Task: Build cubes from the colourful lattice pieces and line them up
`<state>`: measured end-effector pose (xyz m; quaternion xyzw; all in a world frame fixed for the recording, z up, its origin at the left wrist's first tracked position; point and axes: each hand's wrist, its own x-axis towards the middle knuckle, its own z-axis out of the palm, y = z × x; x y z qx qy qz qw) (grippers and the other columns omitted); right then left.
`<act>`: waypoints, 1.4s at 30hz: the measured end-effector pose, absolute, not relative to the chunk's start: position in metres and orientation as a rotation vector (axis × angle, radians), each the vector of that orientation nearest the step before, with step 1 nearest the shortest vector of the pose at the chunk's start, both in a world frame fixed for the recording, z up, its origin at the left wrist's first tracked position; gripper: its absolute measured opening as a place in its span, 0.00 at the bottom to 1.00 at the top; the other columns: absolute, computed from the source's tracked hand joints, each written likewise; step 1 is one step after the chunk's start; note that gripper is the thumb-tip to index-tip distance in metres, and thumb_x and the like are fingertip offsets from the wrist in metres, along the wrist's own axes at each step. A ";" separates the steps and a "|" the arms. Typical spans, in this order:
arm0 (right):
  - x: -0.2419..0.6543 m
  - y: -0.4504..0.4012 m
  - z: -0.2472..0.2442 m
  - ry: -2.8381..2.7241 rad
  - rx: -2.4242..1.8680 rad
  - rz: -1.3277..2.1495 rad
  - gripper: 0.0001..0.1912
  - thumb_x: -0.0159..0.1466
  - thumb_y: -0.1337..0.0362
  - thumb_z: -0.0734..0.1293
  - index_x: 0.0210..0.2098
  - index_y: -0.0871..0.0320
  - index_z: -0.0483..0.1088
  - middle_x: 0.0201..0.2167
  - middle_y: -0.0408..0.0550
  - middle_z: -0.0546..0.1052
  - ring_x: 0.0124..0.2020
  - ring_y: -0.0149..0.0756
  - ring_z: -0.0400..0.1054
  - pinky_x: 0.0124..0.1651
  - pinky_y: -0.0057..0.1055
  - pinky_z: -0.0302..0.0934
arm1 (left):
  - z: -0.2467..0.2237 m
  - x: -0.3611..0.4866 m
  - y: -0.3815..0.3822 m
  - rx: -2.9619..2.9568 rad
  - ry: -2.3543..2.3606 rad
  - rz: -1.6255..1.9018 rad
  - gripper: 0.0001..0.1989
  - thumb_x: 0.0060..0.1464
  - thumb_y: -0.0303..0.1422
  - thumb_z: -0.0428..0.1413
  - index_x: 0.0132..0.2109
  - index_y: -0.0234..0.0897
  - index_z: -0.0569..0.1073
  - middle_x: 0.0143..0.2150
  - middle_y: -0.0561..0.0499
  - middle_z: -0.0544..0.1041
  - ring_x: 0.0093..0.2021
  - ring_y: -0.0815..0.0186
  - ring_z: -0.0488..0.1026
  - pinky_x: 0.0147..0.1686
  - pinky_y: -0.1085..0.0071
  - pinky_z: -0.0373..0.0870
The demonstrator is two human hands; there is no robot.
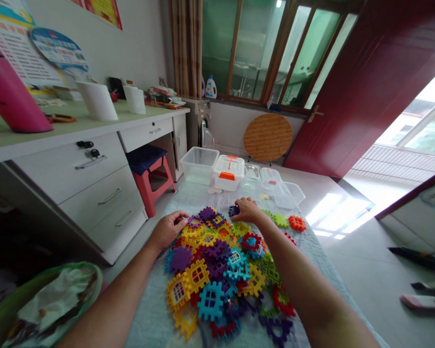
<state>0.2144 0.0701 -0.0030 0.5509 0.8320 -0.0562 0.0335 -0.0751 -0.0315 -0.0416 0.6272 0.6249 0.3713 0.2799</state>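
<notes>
A heap of interlocking plastic building blocks in many colours spreads over the cloth-covered table (152, 309). At the heap's far left edge is my left hand (169, 230), fingers curled, its thumb and fingertips at the edge of a light purple openwork block (195, 221). My right hand (247, 210) reaches past the heap's far side and grips a dark purple block (234, 210) between thumb and fingers. Close to me lie yellow window blocks (197, 274) and a blue window block (210, 300). Green (281, 221) and orange (297, 223) blocks lie apart, right of my right hand.
Beyond the blocks stand an open clear bin (200, 162), a lidded box with orange latches (229, 174) and several clear containers (288, 193). A desk (94, 164) and a red stool (152, 186) flank the left side. A waste basket (94, 275) sits front left.
</notes>
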 end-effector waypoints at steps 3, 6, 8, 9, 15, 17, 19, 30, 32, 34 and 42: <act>0.212 0.071 -0.003 2.551 1.695 -0.174 0.27 0.51 0.51 0.70 0.47 0.57 0.72 0.46 0.55 0.73 0.50 0.50 0.62 0.47 0.40 0.55 | -0.041 -0.075 -0.032 1.683 1.681 0.989 0.18 0.50 0.46 0.52 0.39 0.37 0.75 0.28 0.53 0.75 0.30 0.64 0.71 0.33 0.71 0.66; 0.210 0.072 -0.002 2.555 1.691 -0.177 0.26 0.50 0.51 0.70 0.46 0.57 0.73 0.45 0.55 0.73 0.49 0.50 0.63 0.47 0.39 0.55 | -0.041 -0.075 -0.032 1.690 1.681 0.994 0.18 0.49 0.45 0.52 0.39 0.37 0.75 0.28 0.53 0.74 0.30 0.64 0.71 0.32 0.71 0.66; 0.210 0.073 0.000 2.566 1.680 -0.175 0.26 0.50 0.52 0.70 0.46 0.56 0.72 0.45 0.55 0.73 0.49 0.50 0.63 0.47 0.39 0.55 | -0.041 -0.075 -0.031 1.693 1.681 0.999 0.18 0.49 0.45 0.52 0.39 0.38 0.76 0.28 0.53 0.74 0.30 0.64 0.71 0.32 0.71 0.66; 0.209 0.073 0.000 2.575 1.672 -0.174 0.27 0.50 0.52 0.70 0.47 0.56 0.72 0.46 0.55 0.73 0.50 0.49 0.62 0.48 0.39 0.55 | -0.041 -0.075 -0.031 1.694 1.681 1.001 0.18 0.49 0.45 0.52 0.39 0.38 0.76 0.28 0.53 0.74 0.30 0.64 0.71 0.32 0.71 0.65; 0.209 0.077 0.001 2.591 1.584 -0.201 0.29 0.49 0.56 0.71 0.50 0.55 0.70 0.49 0.55 0.71 0.50 0.50 0.62 0.49 0.40 0.55 | -0.040 -0.074 -0.032 1.691 1.681 0.991 0.18 0.49 0.45 0.52 0.39 0.37 0.76 0.28 0.53 0.74 0.29 0.65 0.70 0.32 0.71 0.65; 0.209 0.077 0.002 2.585 1.570 -0.211 0.28 0.49 0.56 0.71 0.50 0.55 0.70 0.49 0.56 0.71 0.50 0.51 0.62 0.49 0.42 0.56 | -0.040 -0.075 -0.032 1.693 1.684 0.987 0.18 0.49 0.45 0.52 0.39 0.37 0.76 0.28 0.53 0.74 0.29 0.65 0.70 0.32 0.71 0.65; 0.208 0.076 0.005 2.590 1.568 -0.211 0.30 0.48 0.57 0.72 0.51 0.56 0.70 0.50 0.57 0.71 0.51 0.53 0.61 0.49 0.43 0.56 | -0.040 -0.075 -0.032 1.695 1.684 0.986 0.18 0.50 0.45 0.52 0.40 0.37 0.76 0.28 0.53 0.74 0.29 0.65 0.70 0.32 0.71 0.65; 0.149 0.055 0.020 2.861 1.247 -0.428 0.34 0.55 0.64 0.68 0.61 0.56 0.62 0.60 0.52 0.67 0.60 0.50 0.57 0.57 0.44 0.53 | -0.042 -0.075 -0.032 1.652 1.650 0.999 0.19 0.51 0.47 0.53 0.41 0.37 0.75 0.27 0.55 0.72 0.27 0.66 0.68 0.30 0.73 0.64; 0.139 0.056 0.015 2.849 1.219 -0.419 0.34 0.55 0.66 0.67 0.62 0.55 0.61 0.61 0.51 0.67 0.60 0.51 0.57 0.56 0.44 0.54 | -0.042 -0.074 -0.032 1.635 1.645 1.016 0.19 0.50 0.47 0.54 0.41 0.37 0.76 0.26 0.55 0.72 0.27 0.67 0.67 0.30 0.73 0.63; 0.133 0.057 0.011 2.838 1.198 -0.398 0.33 0.55 0.68 0.67 0.60 0.53 0.63 0.59 0.50 0.69 0.59 0.51 0.58 0.54 0.44 0.55 | -0.043 -0.074 -0.033 1.623 1.634 1.035 0.19 0.50 0.47 0.54 0.40 0.37 0.76 0.26 0.55 0.71 0.27 0.67 0.67 0.29 0.73 0.63; 0.141 0.065 0.015 2.976 1.192 -0.427 0.32 0.54 0.67 0.70 0.58 0.54 0.64 0.56 0.52 0.68 0.54 0.47 0.60 0.52 0.40 0.56 | -0.045 -0.076 -0.032 1.639 1.592 1.058 0.16 0.51 0.44 0.54 0.39 0.36 0.75 0.25 0.56 0.70 0.27 0.68 0.66 0.30 0.73 0.62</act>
